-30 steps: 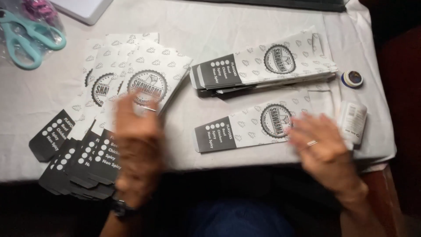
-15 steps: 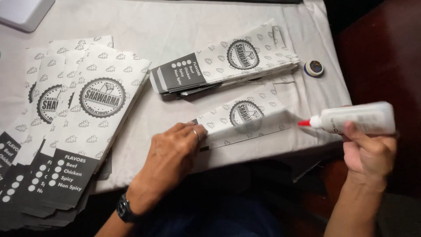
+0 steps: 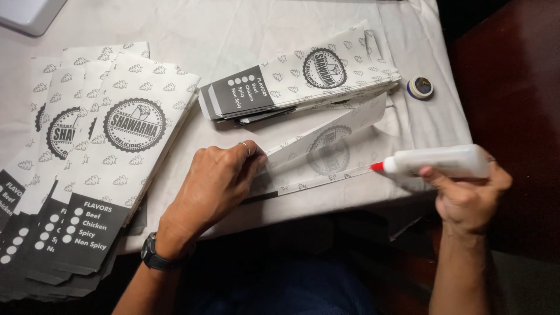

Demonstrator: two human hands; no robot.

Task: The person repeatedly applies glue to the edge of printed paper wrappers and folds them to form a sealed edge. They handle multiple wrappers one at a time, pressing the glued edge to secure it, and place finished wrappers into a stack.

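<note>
My left hand (image 3: 217, 184) presses down on the left end of a printed paper bag blank (image 3: 332, 153) and lifts its upper flap open near the table's front edge. My right hand (image 3: 466, 195) grips a white glue bottle (image 3: 440, 162) lying sideways, its red tip touching the right part of the blank's lower strip. A ring sits on a left finger and a dark watch on the left wrist.
A fanned pile of flat printed blanks (image 3: 87, 169) lies at the left. A stack of folded bags (image 3: 303, 79) rests behind the work piece. A small round cap (image 3: 420, 87) sits at the right on the white tablecloth (image 3: 233, 29). A white tray corner (image 3: 26, 11) shows top left.
The view shifted right. My right hand picked up the glue bottle and brought its tip to the blank. My left hand moved from the pile to the blank and raised its flap.
</note>
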